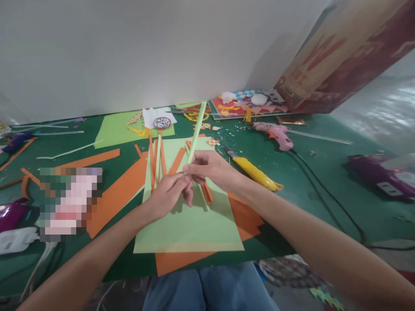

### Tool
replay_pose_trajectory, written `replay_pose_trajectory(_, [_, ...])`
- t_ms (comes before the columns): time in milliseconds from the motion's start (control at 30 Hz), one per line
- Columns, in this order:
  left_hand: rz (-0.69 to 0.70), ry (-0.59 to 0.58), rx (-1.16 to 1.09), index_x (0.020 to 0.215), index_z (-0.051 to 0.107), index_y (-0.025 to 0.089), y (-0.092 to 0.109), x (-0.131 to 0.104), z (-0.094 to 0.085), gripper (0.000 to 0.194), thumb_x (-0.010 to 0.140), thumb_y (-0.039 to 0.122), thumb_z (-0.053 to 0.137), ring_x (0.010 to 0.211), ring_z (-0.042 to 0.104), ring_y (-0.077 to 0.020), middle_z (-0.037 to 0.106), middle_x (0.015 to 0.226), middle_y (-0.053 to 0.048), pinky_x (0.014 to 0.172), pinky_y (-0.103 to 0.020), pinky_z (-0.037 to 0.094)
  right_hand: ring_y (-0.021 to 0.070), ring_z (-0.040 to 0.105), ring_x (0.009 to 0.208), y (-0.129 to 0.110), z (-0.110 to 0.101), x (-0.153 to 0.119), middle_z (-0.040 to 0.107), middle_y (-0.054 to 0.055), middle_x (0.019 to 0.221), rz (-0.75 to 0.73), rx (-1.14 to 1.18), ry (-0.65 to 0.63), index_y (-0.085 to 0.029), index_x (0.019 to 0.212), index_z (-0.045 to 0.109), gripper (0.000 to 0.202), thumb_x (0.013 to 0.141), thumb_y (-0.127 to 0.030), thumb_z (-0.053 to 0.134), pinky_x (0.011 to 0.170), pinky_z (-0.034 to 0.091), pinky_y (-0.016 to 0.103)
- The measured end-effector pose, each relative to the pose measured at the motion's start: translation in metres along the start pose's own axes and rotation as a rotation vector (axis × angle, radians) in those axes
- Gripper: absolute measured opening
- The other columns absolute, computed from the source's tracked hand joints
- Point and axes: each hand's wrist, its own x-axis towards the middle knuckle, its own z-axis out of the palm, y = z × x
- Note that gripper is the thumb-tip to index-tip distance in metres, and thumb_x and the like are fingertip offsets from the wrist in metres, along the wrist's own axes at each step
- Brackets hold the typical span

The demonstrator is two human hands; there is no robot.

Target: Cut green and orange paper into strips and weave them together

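Pinched in my right hand (pixel 207 166) is a light green paper strip (pixel 197 129), folded lengthwise and pointing up and away from me. My left hand (pixel 173 190) meets the right one at the strip's near end, its fingers curled; whether they grip the strip is hard to see. Beneath both hands lies a pale green paper sheet (pixel 188 233). Orange paper strips (pixel 152 160) and further green strips rest on the sheet, some partly covered by my hands. Orange paper (pixel 119 194) sticks out on both sides from under the sheet.
To the right are a yellow utility knife (pixel 256 172) and a pink glue gun (pixel 275 134) with its cord. Scissors (pixel 196 115) lie at the back. A printed paper bag (pixel 343 56) leans at the far right. A blurred-out object (pixel 71 203) and a white plug (pixel 19 239) are left.
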Motion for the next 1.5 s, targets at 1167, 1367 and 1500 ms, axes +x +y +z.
replay_pose_trajectory(1167, [0.045, 0.017, 0.024, 0.066, 0.046, 0.019, -0.0008, -0.0005, 0.0002, 0.035, 0.095, 0.031, 0.031, 0.058, 0.056, -0.0132, 0.058, 0.055, 0.0, 0.065, -0.027, 0.045, 0.0048, 0.041, 0.039, -0.0012, -0.0016, 0.0006, 0.045, -0.008, 0.041, -0.019, -0.012, -0.001, -0.016, 0.059, 0.051, 0.032, 0.066, -0.038, 0.074, 0.04, 0.031, 0.02])
replay_pose_trajectory(1367, [0.032, 0.028, 0.056, 0.067, 0.046, 0.019, 0.0005, -0.0003, 0.0002, 0.034, 0.095, 0.034, 0.032, 0.058, 0.057, -0.0129, 0.059, 0.055, 0.001, 0.064, -0.026, 0.046, 0.0046, 0.041, 0.038, -0.0005, -0.0014, 0.0006, 0.044, -0.008, 0.04, -0.018, 0.001, 0.027, -0.016, 0.058, 0.051, 0.033, 0.065, -0.037, 0.075, 0.039, 0.031, 0.02])
replay_pose_trajectory(1500, [0.024, 0.033, 0.068, 0.068, 0.046, 0.019, 0.0007, -0.0003, 0.0001, 0.034, 0.095, 0.034, 0.031, 0.057, 0.057, -0.0128, 0.058, 0.054, 0.001, 0.064, -0.026, 0.046, 0.0045, 0.041, 0.037, -0.0006, -0.0021, 0.0008, 0.045, -0.008, 0.039, -0.023, 0.003, 0.032, -0.016, 0.057, 0.051, 0.033, 0.064, -0.037, 0.076, 0.039, 0.03, 0.02])
